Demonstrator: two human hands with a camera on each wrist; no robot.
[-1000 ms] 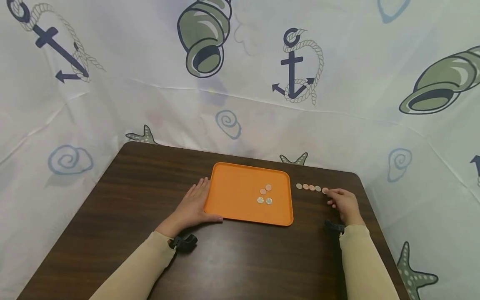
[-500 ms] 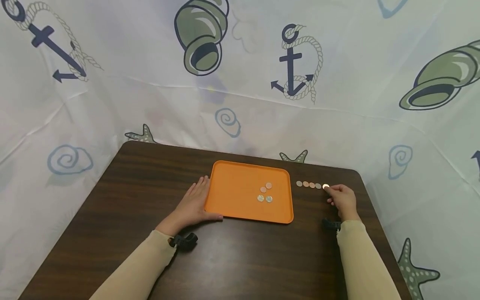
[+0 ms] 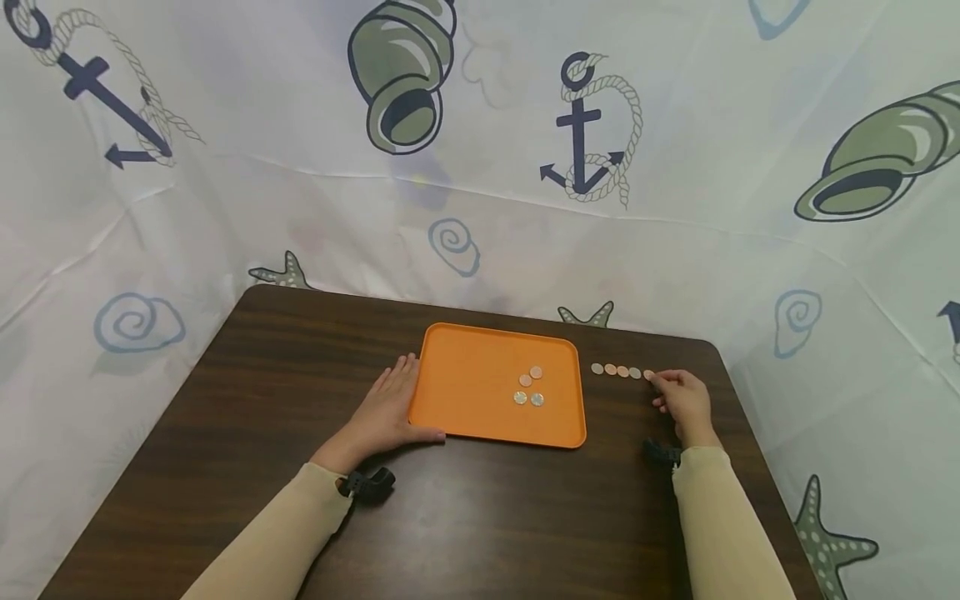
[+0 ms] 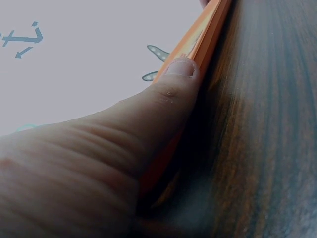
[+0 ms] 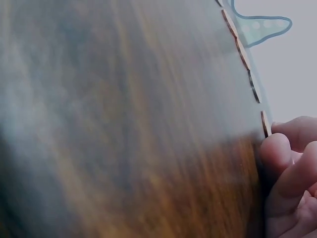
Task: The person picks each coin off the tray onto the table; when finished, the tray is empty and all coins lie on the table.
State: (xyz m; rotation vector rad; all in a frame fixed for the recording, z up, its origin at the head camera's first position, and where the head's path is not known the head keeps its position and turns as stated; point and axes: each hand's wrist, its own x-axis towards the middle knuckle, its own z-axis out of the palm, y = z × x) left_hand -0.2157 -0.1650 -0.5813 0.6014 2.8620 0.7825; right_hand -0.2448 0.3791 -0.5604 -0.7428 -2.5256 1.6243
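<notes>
In the head view, an orange tray [image 3: 465, 379] lies on the table, bearing two copper coins [image 3: 536, 372] and two silver coins [image 3: 520, 398]. My left hand [image 3: 381, 414] rests against the tray's left end, fingers straight along the side. Its thumb [image 4: 181, 74] lies along the front rim in the left wrist view. Right of the tray runs a row of copper and silver coins [image 3: 622, 372]. At the row's right end my right hand [image 3: 684, 402] pinches a copper coin [image 5: 266, 124] between thumb and forefinger. In the right wrist view a small gap separates it from the neighbouring coin.
The dark wood-grain table [image 3: 480, 517] has its far edge just behind the tray and the coin row. Its right edge runs close beside my right hand. A white curtain [image 3: 495, 250] with sea prints hangs behind and at both sides.
The copper coin in my right hand glinted brightly half a second ago and now looks duller, slightly nearer the row. My left hand and the tray have stayed in place.
</notes>
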